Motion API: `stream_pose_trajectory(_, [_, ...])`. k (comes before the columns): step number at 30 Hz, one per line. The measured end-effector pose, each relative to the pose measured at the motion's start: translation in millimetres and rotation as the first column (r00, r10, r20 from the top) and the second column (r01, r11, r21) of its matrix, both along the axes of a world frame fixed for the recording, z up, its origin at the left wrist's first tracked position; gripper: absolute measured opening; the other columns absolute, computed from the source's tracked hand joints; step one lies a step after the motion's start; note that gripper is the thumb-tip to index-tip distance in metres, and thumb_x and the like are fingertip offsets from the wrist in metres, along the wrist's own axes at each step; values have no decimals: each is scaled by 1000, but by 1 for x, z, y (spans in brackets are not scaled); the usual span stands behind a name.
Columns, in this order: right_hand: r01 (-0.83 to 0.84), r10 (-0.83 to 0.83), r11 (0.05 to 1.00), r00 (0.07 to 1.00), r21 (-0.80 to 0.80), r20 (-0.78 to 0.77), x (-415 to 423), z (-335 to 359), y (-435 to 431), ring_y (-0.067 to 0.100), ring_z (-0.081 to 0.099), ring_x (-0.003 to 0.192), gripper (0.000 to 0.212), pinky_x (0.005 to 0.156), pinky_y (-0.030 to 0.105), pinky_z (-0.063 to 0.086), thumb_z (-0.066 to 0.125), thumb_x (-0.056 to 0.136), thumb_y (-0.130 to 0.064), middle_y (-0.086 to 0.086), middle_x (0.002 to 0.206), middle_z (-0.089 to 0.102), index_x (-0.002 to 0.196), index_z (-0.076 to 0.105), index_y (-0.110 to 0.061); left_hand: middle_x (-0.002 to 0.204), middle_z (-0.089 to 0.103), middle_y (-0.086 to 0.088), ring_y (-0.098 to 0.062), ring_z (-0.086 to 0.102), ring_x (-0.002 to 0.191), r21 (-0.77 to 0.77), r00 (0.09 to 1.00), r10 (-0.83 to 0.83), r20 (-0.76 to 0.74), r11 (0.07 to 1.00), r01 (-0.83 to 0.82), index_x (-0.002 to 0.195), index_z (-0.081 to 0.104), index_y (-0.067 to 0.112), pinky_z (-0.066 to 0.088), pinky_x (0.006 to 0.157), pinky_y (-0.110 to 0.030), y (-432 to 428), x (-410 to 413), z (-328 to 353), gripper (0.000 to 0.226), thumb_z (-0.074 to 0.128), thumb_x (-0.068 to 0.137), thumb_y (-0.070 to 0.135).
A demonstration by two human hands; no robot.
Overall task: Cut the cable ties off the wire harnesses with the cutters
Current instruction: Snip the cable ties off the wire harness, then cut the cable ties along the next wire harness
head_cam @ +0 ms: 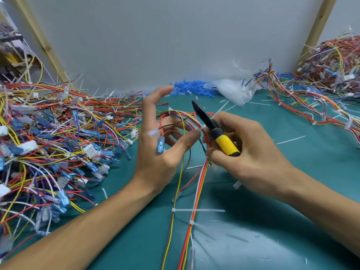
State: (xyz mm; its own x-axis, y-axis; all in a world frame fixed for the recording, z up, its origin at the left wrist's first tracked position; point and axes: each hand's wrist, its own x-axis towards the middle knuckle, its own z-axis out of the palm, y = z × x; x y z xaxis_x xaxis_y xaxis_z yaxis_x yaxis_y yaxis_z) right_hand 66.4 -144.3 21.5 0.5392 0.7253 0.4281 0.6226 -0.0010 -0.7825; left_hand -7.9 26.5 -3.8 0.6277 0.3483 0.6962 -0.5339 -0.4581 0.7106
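Head view, bit sketchy tbh: right hand [253, 152] clamped round the yellow cutters [224, 142], left hand [161, 152] loosely holding the harness [182, 115] between both hands, thumb [190, 137] just beside the blades. Could easily nick a wire or that thumb instead of the white tie [203, 126].

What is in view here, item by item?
wire harness: one, multicoloured, centre, between both hands
cable ties: several, white, on that harness
cutters: one, black with yellow handle, in right hand
harness piles: two, multicoloured, left and far right
plastic sleeves: heap, blue, back centre
plastic bag: one, clear, back right
tie offcuts: many, white, scattered on mat
mat: one, teal, covering table
left hand: one, amid harness loops, grip unclear
right hand: one, gripping cutters
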Motion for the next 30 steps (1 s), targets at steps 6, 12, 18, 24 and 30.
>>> stream_pose_trajectory(6, [-28, 42, 995, 988, 93, -150, 1, 0, 0, 13, 47, 61, 16, 55, 26, 43, 69, 81, 3, 7, 71, 56, 87, 62, -10, 103, 66, 13, -25, 63, 83, -68, 993, -114, 5, 991, 114, 146, 35, 23, 48, 72, -23, 1, -4, 0, 74, 75, 84, 12])
stream_pose_trajectory(12, [170, 1, 946, 850, 276, -526, 25, 9, 1, 15, 42, 44, 11, 46, 27, 42, 67, 72, -3, 5, 53, 48, 69, 65, -14, 116, 67, -12, -46, 56, 88, -134, 984, -181, -9, 975, 178, 146, 36, 14, 42, 73, -53, 2, -3, 1, 70, 61, 82, 17])
stream_pose_trajectory(18, [442, -349, 871, 865, 217, -360, 61, 6, -16, 17, 44, 51, 18, 47, 27, 37, 68, 83, 3, 7, 65, 49, 82, 59, -13, 117, 70, -3, -38, 62, 86, -83, 996, -45, -76, 996, 38, 138, 48, 29, 46, 72, -57, 4, 0, 1, 56, 60, 84, 22])
stream_pose_trajectory(24, [419, -426, 901, 904, 111, 47, 58, -1, -13, 28, 48, 62, 16, 52, 35, 41, 65, 87, -2, 10, 79, 57, 93, 57, -15, 104, 69, -1, -28, 61, 90, -74, 991, -13, -134, 997, 3, 120, 59, 22, 47, 70, -50, 2, 0, 0, 35, 62, 86, 13])
stream_pose_trajectory(30, [226, -237, 965, 969, 135, 70, 54, 1, -14, 21, 46, 58, 33, 50, 24, 38, 57, 88, 15, -3, 90, 72, 98, 59, -16, 81, 71, 1, -21, 67, 80, 30, 980, 45, -194, 999, -40, 94, 70, 14, 46, 68, -36, 0, -1, 2, 12, 62, 86, 12])
